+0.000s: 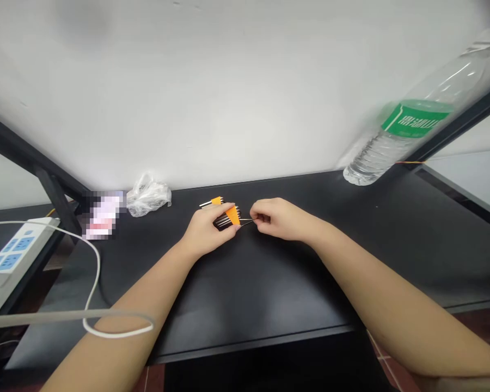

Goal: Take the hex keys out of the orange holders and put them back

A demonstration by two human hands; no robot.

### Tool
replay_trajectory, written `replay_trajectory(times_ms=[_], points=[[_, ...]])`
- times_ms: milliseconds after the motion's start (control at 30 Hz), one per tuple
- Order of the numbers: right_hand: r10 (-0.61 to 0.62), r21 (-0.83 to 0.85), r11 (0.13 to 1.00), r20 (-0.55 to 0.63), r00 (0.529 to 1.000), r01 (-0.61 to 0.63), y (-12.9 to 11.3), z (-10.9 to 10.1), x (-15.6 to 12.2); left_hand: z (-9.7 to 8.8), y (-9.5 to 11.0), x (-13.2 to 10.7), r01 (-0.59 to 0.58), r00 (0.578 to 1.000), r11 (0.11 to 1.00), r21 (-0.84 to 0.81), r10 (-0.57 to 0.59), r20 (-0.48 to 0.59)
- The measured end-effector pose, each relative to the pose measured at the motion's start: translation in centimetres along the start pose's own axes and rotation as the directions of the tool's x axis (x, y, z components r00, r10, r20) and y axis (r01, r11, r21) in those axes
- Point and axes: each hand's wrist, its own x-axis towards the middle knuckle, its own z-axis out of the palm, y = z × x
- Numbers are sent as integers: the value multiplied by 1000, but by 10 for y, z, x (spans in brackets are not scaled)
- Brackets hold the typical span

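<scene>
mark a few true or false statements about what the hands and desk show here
1. The left hand grips an orange holder of metal keys. True.
2. The right hand is open and empty. False: it pinches a thin metal rod at the holder's end.
3. The water bottle has a green label. True.
4. The plastic bag lies to the right of both hands. False: it lies to their left, near the wall.

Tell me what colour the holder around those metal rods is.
Orange; the holder sits in the left hand, clearest in the head view.
</scene>
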Motion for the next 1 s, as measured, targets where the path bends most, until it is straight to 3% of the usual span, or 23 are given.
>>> replay_trajectory(times_ms=[367,567,833,1000], points=[[-58,-44,997,-1,998,58,0,-3,-2,0,-3,-1,-16,1000,1000,5,16,13],[-48,-132,991,-83,995,37,-6,-1,-4,-2,-1,-1,-29,999,999,44,28,24],[-74,22,997,-158,985,78,-19,18,2,0,0,-1,-32,999,998,48,31,24],[26,124,992,-243,970,5,-20,21,2,-1,0,0,-8,1000,999,50,8,-16]])
